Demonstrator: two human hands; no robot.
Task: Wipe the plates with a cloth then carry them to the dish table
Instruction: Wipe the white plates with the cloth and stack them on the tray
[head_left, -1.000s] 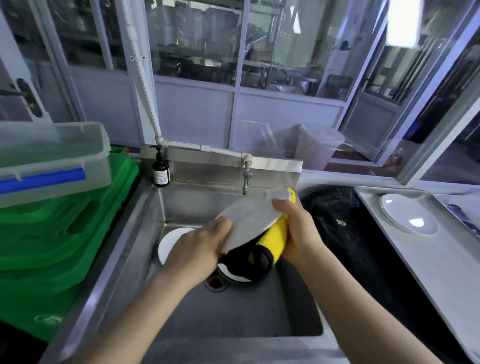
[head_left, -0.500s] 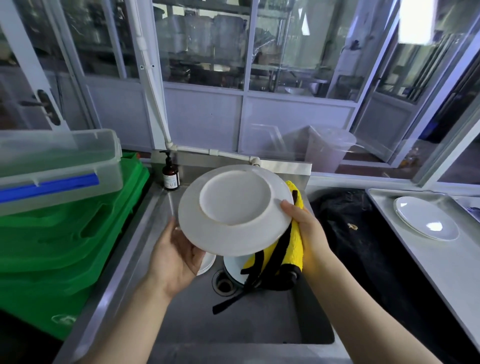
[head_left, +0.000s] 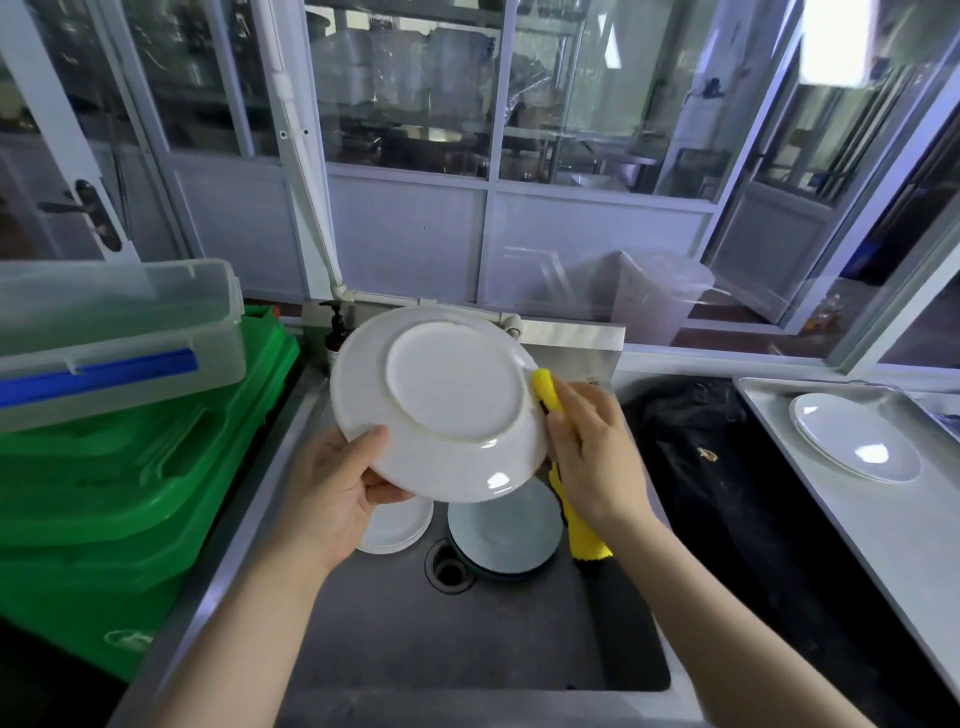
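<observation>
I hold a white plate (head_left: 441, 405) upright over the steel sink (head_left: 467, 639), its underside facing me. My left hand (head_left: 337, 488) grips its lower left rim. My right hand (head_left: 592, 452) is closed on a yellow cloth with black trim (head_left: 576, 525), pressed against the plate's right edge; the cloth hangs down behind the hand. In the sink below lie a small stack of white plates (head_left: 395, 525) and a pale plate on a dark one (head_left: 506, 535) by the drain. Another white plate (head_left: 857, 436) rests on the steel dish table (head_left: 883, 535) at right.
Stacked green crates (head_left: 130, 467) with a clear lidded box (head_left: 104, 338) on top stand at left. A soap bottle (head_left: 335, 338) sits at the sink's back left. A black bin bag (head_left: 727, 493) fills the gap between sink and table. Glass partitions stand behind.
The plate was lifted from low in the sink and turned underside toward me. My left thumb now clamps its lower left rim, and the cloth has slid to the plate's right edge.
</observation>
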